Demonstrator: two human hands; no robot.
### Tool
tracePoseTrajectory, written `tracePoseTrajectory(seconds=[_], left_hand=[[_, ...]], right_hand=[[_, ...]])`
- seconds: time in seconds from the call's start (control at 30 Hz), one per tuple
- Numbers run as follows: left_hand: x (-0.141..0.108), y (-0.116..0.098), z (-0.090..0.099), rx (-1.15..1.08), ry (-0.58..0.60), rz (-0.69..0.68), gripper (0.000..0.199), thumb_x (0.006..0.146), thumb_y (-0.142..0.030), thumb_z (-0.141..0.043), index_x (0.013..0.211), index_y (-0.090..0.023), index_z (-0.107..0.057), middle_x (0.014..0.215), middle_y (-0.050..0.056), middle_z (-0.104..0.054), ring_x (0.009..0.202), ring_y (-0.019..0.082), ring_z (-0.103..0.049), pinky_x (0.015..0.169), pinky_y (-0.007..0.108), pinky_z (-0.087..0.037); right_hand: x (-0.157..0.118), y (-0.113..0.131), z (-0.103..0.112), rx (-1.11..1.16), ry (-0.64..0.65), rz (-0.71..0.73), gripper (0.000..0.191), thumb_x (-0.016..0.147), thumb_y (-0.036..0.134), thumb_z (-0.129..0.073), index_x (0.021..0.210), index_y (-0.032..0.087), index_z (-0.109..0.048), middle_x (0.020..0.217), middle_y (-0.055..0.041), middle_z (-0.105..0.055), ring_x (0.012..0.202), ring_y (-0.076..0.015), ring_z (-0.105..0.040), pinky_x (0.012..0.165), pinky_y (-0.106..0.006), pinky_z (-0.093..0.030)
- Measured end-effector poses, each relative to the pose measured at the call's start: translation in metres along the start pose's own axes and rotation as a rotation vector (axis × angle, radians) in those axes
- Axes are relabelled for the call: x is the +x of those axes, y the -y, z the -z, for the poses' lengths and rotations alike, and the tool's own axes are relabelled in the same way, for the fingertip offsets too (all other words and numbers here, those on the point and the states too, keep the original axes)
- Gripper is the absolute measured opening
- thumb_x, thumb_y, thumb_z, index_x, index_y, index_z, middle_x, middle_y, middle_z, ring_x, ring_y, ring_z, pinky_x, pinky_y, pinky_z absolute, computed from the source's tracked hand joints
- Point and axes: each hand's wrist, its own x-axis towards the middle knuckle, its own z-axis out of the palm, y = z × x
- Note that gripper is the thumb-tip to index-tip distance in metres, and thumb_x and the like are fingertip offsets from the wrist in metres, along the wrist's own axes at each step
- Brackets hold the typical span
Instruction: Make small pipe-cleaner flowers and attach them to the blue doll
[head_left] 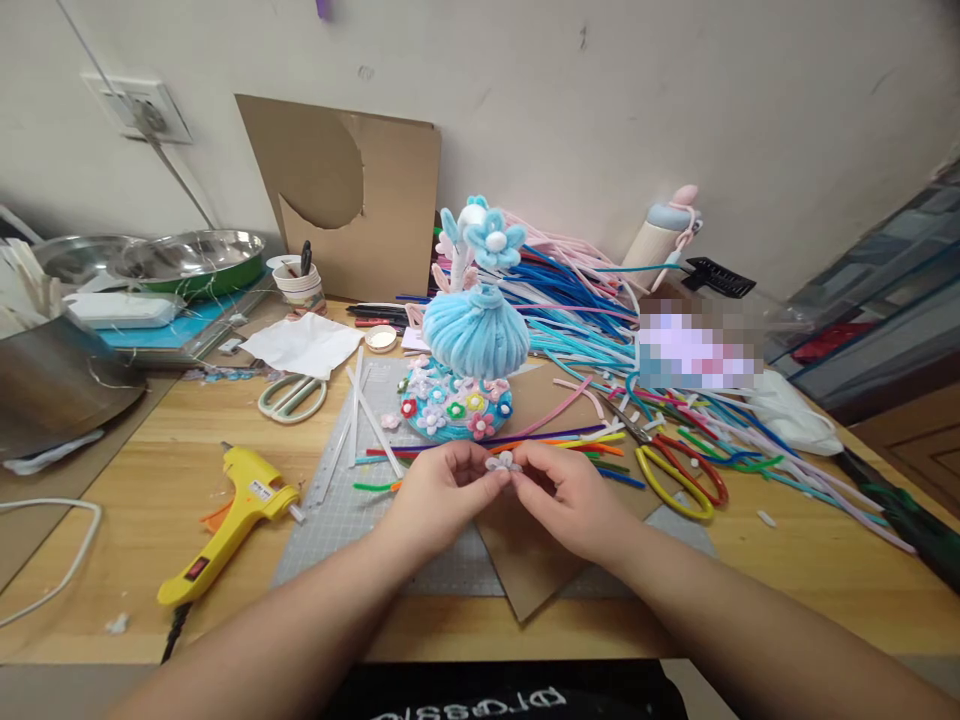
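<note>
Between the fingertips of both hands is a small pale grey-white pipe-cleaner flower (502,462). My left hand (448,490) pinches its left side, while my right hand (568,497) pinches the right. Just beyond them stands a light blue pipe-cleaner lamp (477,330) with a pleated shade, a blue flower on top and a round base covered in small colourful flowers. Several coloured pipe cleaners (615,466) lie across the cardboard and the grey cutting mat (319,540) around my hands.
A yellow hot glue gun (244,510) lies at left, near pale-handled scissors (292,398) and a white cloth (306,343). Scissors with yellow and red handles (675,480) rest at right. Bundles of pipe cleaners (577,290) fill the back. A metal pot (60,380) stands far left.
</note>
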Motion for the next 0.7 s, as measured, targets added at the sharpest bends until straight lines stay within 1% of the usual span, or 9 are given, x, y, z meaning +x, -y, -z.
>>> tracePoseTrajectory(seconds=[0.17,0.33,0.5,0.63,0.7], left_hand=[[-0.0001,0.0012,-0.0011,-0.085,0.023,0.007,0.021,0.067,-0.029,-0.070,0.075,-0.013,-0.059,0.071,0.000,-0.063,0.065,0.012,-0.058,0.066,0.025,-0.045],[-0.0018,-0.0011,-0.0010,-0.007,-0.008,0.021,0.019,0.066,-0.027,-0.069,0.068,-0.014,-0.056,0.062,-0.001,-0.061,0.058,0.011,-0.056,0.058,0.023,-0.042],[-0.0020,0.0002,0.0000,-0.012,0.008,0.042,0.020,0.066,-0.029,-0.069,0.066,-0.015,-0.054,0.059,0.000,-0.063,0.056,0.012,-0.057,0.057,0.024,-0.042],[-0.0012,0.0041,-0.0002,0.018,-0.018,0.045,0.023,0.065,-0.031,-0.069,0.065,-0.016,-0.053,0.059,0.001,-0.062,0.055,0.013,-0.057,0.056,0.025,-0.042],[-0.0006,0.0055,-0.0002,0.060,-0.030,0.042,0.023,0.064,-0.032,-0.069,0.065,-0.015,-0.054,0.060,0.002,-0.062,0.056,0.014,-0.056,0.056,0.026,-0.042]], right_hand=[[-0.0002,0.0011,0.0000,0.035,-0.017,0.001,0.018,0.086,0.017,-0.045,0.068,0.018,-0.047,0.063,0.0025,-0.047,0.058,-0.0104,-0.042,0.054,-0.021,-0.033],[-0.0032,0.0055,0.0020,0.022,0.022,0.031,0.021,0.088,0.021,-0.044,0.067,0.018,-0.046,0.062,0.0024,-0.045,0.057,-0.0104,-0.041,0.053,-0.022,-0.031],[-0.0037,0.0052,0.0030,-0.011,0.042,0.039,0.022,0.089,0.021,-0.042,0.068,0.018,-0.048,0.063,0.0019,-0.048,0.058,-0.0104,-0.043,0.054,-0.022,-0.031],[-0.0033,0.0033,0.0008,-0.087,-0.013,-0.015,0.018,0.083,0.019,-0.048,0.065,0.018,-0.048,0.059,0.0032,-0.048,0.054,-0.0095,-0.042,0.051,-0.021,-0.029],[-0.0032,0.0031,-0.0002,-0.129,-0.039,-0.017,0.018,0.080,0.016,-0.050,0.063,0.018,-0.046,0.057,0.0038,-0.046,0.053,-0.0090,-0.040,0.050,-0.021,-0.028]])
